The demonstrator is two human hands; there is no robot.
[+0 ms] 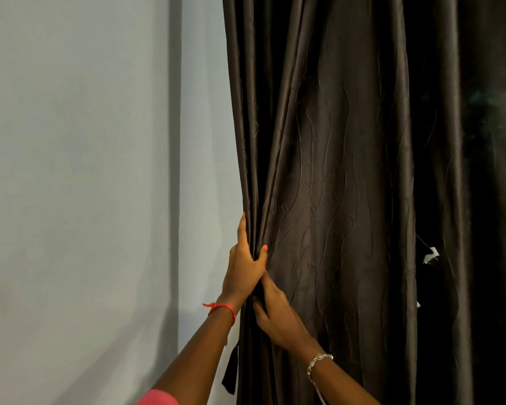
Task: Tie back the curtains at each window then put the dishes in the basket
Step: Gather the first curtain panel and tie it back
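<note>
Curtain [333,185] is hanging from 12 to 6 o'clock, undrawn. Left hand [244,266] is clenching its edge folds; right hand [276,317] is gripping just below. Strap [231,372], possibly the tie-back, is dangling unfastened. Dishes are not showing.

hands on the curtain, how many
2: left hand gripping the curtain edge, right hand just below, pinching the same folds.

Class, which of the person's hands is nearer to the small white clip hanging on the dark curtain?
Right. The right hand grips the curtain edge, left of and below the white clip; the left hand lies farther left.
</note>
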